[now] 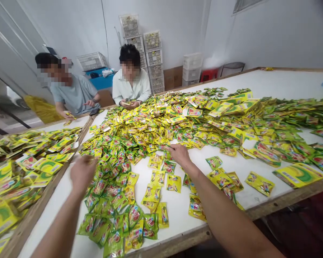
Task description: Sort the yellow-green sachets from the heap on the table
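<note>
One white table (pixel 288 82) bears a heap of green and yellow packets (pixel 140 133). Left hand (pixel 83 172), blurred and partly curled, is at the heap's left side; grip cannot be told from here. Right hand (pixel 181 155): fingertips drawn together at a green packet (pixel 164 147), pinch not discernible

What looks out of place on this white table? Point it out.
A small yellow item sits alone at the far edge of the white table, apart from the heap of packets. It is too small to identify. No torn packet stands out.
</note>
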A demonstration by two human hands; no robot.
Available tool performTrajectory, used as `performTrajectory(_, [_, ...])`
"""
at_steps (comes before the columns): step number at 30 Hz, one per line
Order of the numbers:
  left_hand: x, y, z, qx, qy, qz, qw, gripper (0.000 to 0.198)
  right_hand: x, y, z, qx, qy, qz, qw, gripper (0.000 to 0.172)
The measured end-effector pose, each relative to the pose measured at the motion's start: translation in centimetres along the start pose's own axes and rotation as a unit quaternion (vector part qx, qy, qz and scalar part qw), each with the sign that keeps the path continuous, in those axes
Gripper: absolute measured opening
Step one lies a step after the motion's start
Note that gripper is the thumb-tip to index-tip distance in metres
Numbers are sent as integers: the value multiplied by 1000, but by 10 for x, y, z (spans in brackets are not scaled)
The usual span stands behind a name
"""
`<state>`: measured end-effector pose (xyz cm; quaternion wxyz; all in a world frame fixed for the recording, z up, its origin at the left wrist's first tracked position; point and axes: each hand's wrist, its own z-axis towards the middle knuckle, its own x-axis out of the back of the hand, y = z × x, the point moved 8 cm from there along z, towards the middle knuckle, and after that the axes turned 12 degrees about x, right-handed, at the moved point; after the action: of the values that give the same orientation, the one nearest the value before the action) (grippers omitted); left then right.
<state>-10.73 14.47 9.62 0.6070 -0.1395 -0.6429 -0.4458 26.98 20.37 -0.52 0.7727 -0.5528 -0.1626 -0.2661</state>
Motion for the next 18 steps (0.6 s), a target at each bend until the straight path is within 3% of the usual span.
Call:
performTrajectory(2, [-51, 53, -35, -61, -101, 4, 993, 37, 7, 5, 0, -19, 37, 34, 999, 45])
performTrajectory(4, [-93, 96, -67, -110, -158, 7, 981, 41, 10, 6, 1, -18, 51, 43, 998, 40])
performTrajectory(6, [-128, 124, -91, -144, -191, 32, 970, 47, 8, 7, 1, -29, 65, 96, 993, 33])
performTrajectory(8, [-150, 140, -104, -170, -180, 46, 968, 43, 0, 13, -1, -65, 70, 201, 975, 29])
performTrajectory(10, [-161, 146, -110, -186, -155, 45, 969, 38, -10, 16, -2, -97, 67, 286, 951, 31])
performTrajectory(12, [-164, 144, -109, -189, -139, 28, 972, 33, -13, 17, -2, -102, 63, 300, 946, 31])
performTrajectory(18, [-136, 117, -94, -167, -133, -116, 970, 14, -12, 12, -2, -83, 60, 255, 961, 20])
